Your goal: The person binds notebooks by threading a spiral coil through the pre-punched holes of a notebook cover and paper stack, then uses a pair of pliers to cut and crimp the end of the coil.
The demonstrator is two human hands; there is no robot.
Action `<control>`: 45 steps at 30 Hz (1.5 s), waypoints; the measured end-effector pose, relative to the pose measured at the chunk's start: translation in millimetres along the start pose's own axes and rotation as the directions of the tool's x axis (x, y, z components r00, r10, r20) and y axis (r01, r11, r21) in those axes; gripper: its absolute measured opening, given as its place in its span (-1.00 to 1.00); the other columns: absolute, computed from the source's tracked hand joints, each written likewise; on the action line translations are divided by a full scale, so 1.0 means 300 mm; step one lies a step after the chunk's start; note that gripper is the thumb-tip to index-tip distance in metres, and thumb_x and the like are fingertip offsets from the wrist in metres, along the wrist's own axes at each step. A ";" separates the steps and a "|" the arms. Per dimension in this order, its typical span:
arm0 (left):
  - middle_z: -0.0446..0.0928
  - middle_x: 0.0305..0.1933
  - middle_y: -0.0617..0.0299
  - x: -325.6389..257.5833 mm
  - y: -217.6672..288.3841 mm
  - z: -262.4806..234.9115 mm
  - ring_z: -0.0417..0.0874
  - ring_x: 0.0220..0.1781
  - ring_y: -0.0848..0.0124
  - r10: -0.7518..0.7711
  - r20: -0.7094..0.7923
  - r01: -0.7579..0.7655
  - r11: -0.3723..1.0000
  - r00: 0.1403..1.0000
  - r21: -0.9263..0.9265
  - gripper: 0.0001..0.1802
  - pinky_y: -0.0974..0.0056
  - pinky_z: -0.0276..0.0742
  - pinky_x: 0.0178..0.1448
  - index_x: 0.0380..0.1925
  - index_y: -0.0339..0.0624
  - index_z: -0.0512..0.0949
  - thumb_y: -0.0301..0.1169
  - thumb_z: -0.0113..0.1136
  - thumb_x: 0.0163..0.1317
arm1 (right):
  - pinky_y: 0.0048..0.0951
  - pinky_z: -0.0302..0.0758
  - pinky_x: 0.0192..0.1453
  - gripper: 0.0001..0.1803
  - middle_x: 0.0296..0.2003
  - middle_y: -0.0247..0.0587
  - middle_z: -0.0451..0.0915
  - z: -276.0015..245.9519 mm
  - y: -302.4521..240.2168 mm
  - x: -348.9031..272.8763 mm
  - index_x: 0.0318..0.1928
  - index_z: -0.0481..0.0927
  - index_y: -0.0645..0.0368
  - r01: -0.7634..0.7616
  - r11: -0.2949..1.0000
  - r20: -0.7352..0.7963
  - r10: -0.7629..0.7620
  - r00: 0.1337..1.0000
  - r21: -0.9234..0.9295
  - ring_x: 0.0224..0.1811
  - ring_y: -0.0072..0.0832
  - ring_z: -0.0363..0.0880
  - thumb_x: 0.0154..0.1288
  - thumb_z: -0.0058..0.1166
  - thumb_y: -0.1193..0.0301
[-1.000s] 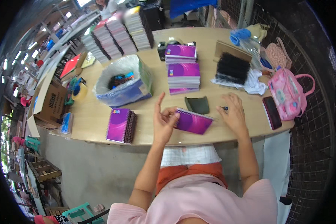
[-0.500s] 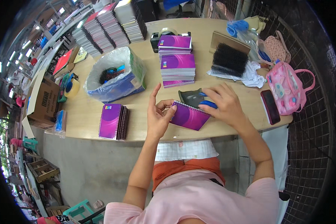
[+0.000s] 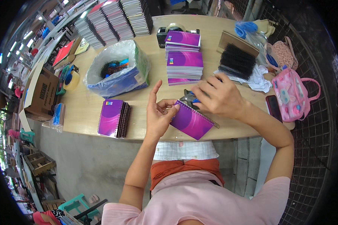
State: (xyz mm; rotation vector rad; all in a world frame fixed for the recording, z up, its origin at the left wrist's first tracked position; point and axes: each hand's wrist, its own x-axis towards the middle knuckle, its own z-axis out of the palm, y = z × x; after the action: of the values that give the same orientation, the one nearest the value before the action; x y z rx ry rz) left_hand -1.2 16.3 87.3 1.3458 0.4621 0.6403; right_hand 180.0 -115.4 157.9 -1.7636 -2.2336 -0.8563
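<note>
The wide head view looks down on hands (image 3: 159, 117) and table (image 3: 82, 120).

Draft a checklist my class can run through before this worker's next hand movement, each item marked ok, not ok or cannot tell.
1. Notebook held: ok, the left hand pinches its upper left corner.
2. Blue-handled tool in grip: ok, in the right hand.
3. Spiral's right end flush with the cover: not ok, it sticks out.
4. Spiral's left end neat: cannot tell, too small.
5. Left-hand notebook pile clear of both hands: ok.
</note>
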 end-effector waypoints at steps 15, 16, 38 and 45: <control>0.64 -0.08 0.08 -0.276 -0.072 0.081 0.65 0.05 0.07 0.733 0.282 -0.765 0.482 0.619 0.428 -0.52 -0.12 0.39 0.40 -0.03 -0.19 0.61 -0.74 0.37 0.00 | -0.59 0.49 -0.28 -0.49 -0.29 -0.39 0.56 0.119 -0.341 -0.121 -0.01 0.48 0.24 -0.154 -0.430 0.443 0.728 0.524 0.889 -0.35 -0.70 0.50 0.15 0.42 0.26; 0.62 -0.02 0.07 -0.276 -0.063 0.088 0.61 0.11 0.06 0.698 0.280 -0.730 0.502 0.659 0.464 -0.52 -0.13 0.38 0.40 -0.02 -0.16 0.61 -0.70 0.37 0.01 | -0.59 0.48 -0.25 -0.53 -0.31 -0.42 0.55 0.120 -0.352 -0.087 -0.04 0.49 0.23 -0.162 -0.425 0.449 0.765 0.462 0.891 -0.34 -0.73 0.47 0.10 0.44 0.40; 0.67 -0.09 0.13 -0.105 0.277 -0.074 0.65 -0.02 0.43 0.235 0.255 -0.327 0.843 0.938 0.427 -0.68 0.32 0.54 0.11 0.05 -0.28 0.61 -0.63 0.12 0.30 | -0.31 0.57 -0.17 -0.62 -0.28 -0.05 0.61 -0.092 -0.162 -0.112 -0.14 0.62 0.25 -0.491 0.527 0.055 0.641 0.766 0.694 -0.29 -0.22 0.65 0.07 0.44 0.35; 0.67 -0.10 0.14 -0.112 0.276 -0.063 0.64 -0.02 0.45 0.281 0.232 -0.357 0.831 0.931 0.427 -0.67 0.33 0.54 0.10 0.08 -0.28 0.60 -0.62 0.12 0.32 | -0.22 0.53 -0.17 -0.44 -0.32 -0.10 0.61 -0.078 -0.137 -0.135 -0.23 0.61 0.21 -0.470 0.677 -0.033 0.588 0.808 0.566 -0.29 -0.14 0.64 -0.20 0.59 0.17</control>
State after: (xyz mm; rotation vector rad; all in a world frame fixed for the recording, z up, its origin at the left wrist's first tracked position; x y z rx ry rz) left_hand -51.5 16.0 163.6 1.9461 0.2639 0.7154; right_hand 148.2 -167.4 144.6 -1.7704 -1.4634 -0.2325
